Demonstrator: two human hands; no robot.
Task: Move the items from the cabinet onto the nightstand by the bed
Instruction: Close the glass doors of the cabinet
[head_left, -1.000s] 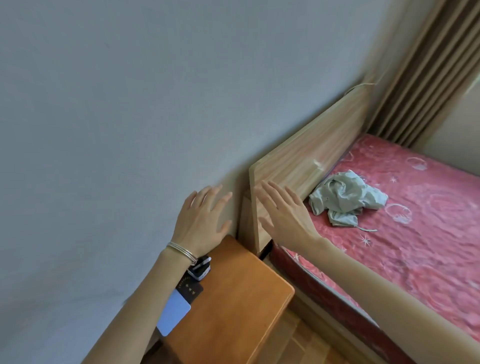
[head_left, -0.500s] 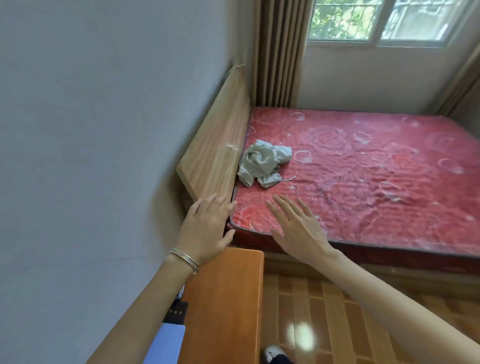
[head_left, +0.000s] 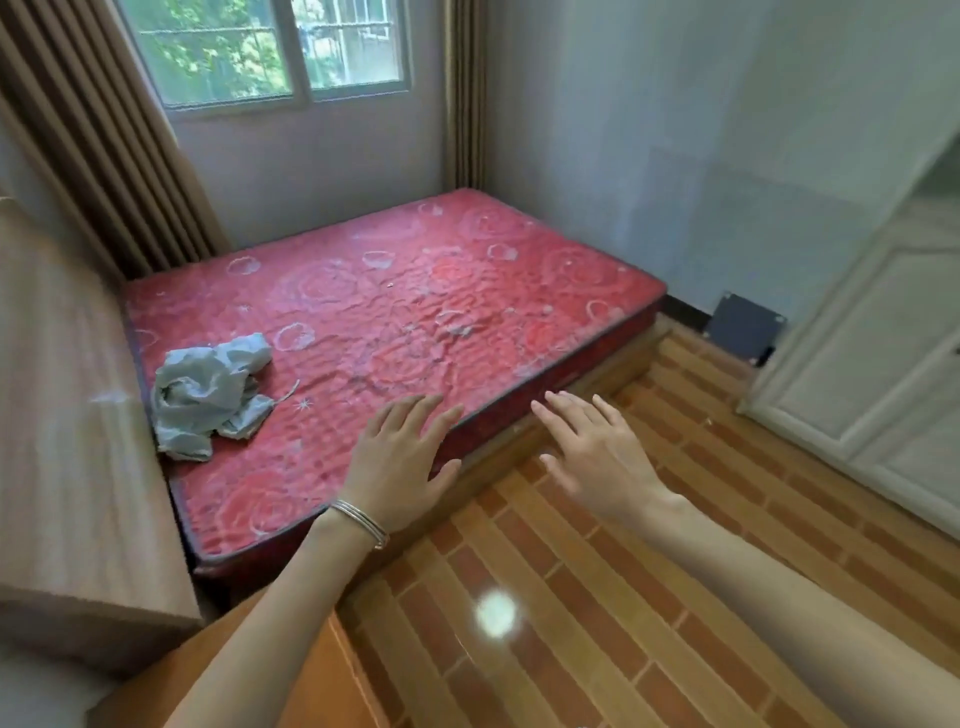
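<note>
My left hand (head_left: 402, 462), with bangles at the wrist, is stretched out flat and empty over the near edge of the red mattress (head_left: 395, 312). My right hand (head_left: 597, 452) is spread open and empty above the wooden floor, a little right of the bed's edge. A corner of the orange-brown nightstand (head_left: 311, 670) shows at the bottom left, mostly hidden by my left forearm. The white cabinet (head_left: 878, 374) stands at the right edge, its doors partly in view. No items from the cabinet are visible.
A crumpled grey cloth (head_left: 208, 395) lies on the mattress near the wooden headboard (head_left: 67, 441) at left. Brown curtains flank a window at the back. A dark panel (head_left: 745, 327) leans against the far wall. Striped wooden floor (head_left: 649, 597) stretches between bed and cabinet.
My view has swung right, away from the wall and nightstand toward the bed and the white cabinet. The items on the nightstand have left the view. Both hands stay open and empty.
</note>
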